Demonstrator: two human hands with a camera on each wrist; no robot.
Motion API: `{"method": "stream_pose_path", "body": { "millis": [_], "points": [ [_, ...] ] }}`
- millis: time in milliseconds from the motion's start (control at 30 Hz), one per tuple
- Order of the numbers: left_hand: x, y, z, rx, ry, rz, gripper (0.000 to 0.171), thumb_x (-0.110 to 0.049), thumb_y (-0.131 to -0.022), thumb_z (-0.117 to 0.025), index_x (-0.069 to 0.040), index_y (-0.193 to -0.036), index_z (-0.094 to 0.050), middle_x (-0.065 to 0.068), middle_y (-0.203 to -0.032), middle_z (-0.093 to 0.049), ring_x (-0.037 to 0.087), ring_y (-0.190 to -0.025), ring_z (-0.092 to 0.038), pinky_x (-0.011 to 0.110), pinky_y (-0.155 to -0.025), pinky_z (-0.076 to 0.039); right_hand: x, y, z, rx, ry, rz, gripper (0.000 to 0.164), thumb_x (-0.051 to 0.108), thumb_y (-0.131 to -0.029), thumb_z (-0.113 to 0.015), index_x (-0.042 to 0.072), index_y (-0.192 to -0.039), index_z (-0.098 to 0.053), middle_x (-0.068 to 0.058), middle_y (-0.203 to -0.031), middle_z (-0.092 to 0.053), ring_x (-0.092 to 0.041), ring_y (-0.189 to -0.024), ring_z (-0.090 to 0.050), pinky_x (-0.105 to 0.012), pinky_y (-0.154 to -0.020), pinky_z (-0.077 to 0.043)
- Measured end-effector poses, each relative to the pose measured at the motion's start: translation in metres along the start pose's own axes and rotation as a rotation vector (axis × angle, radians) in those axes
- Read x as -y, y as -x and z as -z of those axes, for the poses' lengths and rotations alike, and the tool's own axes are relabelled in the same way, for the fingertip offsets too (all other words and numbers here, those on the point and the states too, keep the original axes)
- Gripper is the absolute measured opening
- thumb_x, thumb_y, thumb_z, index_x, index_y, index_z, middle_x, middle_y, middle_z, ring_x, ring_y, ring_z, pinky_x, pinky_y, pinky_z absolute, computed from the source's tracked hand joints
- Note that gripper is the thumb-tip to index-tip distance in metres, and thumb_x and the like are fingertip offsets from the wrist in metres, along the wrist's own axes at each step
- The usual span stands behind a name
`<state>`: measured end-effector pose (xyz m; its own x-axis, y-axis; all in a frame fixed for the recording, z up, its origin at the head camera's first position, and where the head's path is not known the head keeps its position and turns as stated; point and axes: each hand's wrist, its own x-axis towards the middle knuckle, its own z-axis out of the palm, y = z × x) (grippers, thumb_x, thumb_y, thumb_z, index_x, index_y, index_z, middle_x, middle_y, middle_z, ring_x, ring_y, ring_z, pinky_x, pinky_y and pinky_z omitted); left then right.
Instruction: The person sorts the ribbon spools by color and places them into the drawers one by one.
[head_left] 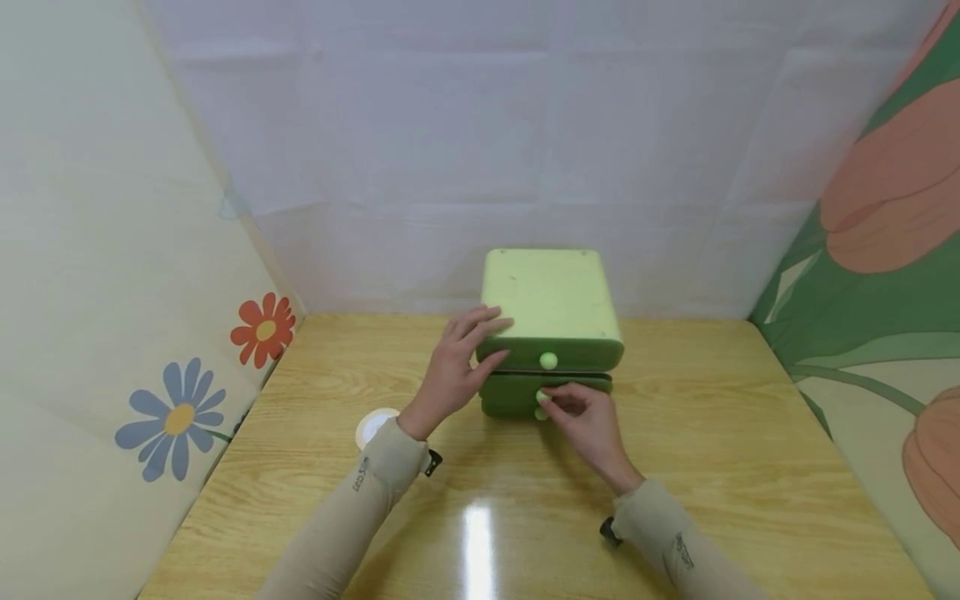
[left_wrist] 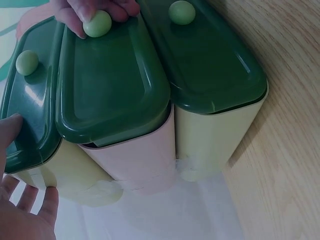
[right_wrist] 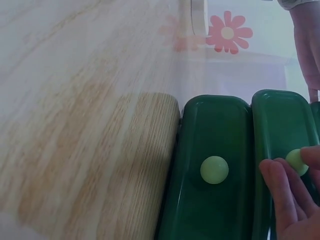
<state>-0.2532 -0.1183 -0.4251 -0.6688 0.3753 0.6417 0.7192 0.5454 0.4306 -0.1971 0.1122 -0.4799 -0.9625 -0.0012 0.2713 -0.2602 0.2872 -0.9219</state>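
In the head view, one pale-green drawer unit (head_left: 551, 292) stands on the table (head_left: 712, 450); the left hand (head_left: 459, 358) rests on it, fingers apart, and the right hand (head_left: 592, 418) pinches a round knob (head_left: 542, 397). The left wrist view shows three glossy dark-green fronts (left_wrist: 215, 62), three knobs, the middle casing (left_wrist: 140, 167) pink. The right wrist view shows two knobs.

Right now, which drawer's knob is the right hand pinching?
The middle drawer, in the pink casing; the top knob and bottom knob are untouched.
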Motion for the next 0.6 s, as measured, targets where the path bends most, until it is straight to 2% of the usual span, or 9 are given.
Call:
{"method": "stream_pose_path", "body": {
  "millis": [200, 600],
  "points": [
    [-0.0002, -0.0003, 0.0002, 0.003, 0.007, 0.004, 0.044, -0.022, -0.1, -0.072, -0.021, -0.142, -0.062, 0.003, -0.153, -0.053, 0.025, -0.148, -0.041, 0.048, -0.121, -0.038, -0.0021, -0.004, -0.0013, -0.011, 0.018, 0.002, 0.013, 0.009, -0.088, -0.083, 0.003, -0.1, -0.08, -0.014, -0.103, -0.079, -0.019, -0.086, -0.076, -0.02, -0.076, -0.06],
    [0.0019, 0.0003, -0.0004, -0.003, 0.009, 0.006, 0.044, -0.023, -0.099, -0.073, -0.022, -0.141, -0.063, 0.003, -0.152, -0.054, 0.025, -0.147, -0.043, 0.048, -0.119, -0.04, -0.0037, -0.0094, -0.0007, -0.003, 0.053, 0.01, 0.01, 0.007, -0.089, -0.082, 0.004, -0.098, -0.08, -0.012, -0.1, -0.08, -0.021, -0.085, -0.076, -0.021, -0.076, -0.061]
  ]
}}
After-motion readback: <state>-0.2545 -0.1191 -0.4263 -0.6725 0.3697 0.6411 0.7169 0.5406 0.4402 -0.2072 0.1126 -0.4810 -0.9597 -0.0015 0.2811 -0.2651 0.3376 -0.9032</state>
